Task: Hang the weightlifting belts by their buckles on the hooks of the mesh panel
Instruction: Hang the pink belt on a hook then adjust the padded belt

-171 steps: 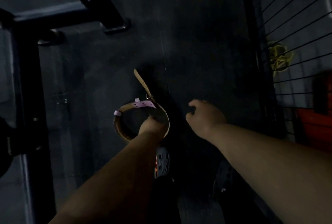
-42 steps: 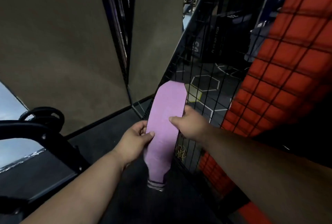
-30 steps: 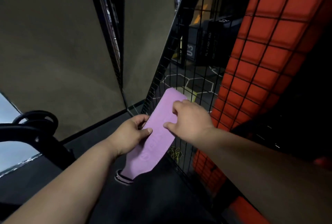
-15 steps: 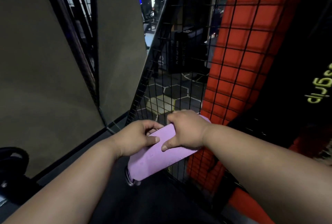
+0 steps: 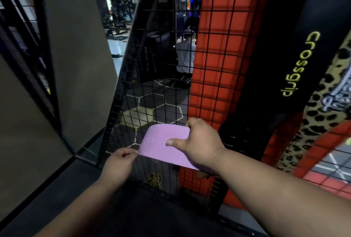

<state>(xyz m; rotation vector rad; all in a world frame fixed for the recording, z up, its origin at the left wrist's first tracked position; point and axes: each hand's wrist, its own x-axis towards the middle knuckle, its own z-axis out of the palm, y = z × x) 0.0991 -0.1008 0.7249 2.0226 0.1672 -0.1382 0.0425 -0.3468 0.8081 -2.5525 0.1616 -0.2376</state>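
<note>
Belt (image 5: 167, 146), pink, spans my two hands just in front of the mesh panel (image 5: 161, 77); my right hand (image 5: 199, 144) grips its upper edge, thumb across the face, my left hand (image 5: 120, 162) pinches the lower end; I see no buckle or hook, so I judge a blind lift may snag the wire; black belt (image 5: 296, 69) crowds right of my fingers, open room left.

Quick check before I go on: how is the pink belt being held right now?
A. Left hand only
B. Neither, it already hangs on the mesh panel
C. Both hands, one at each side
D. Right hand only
C: the left hand pinches the left edge of the pink belt while the right hand grips its right side, in front of the mesh panel.
</note>
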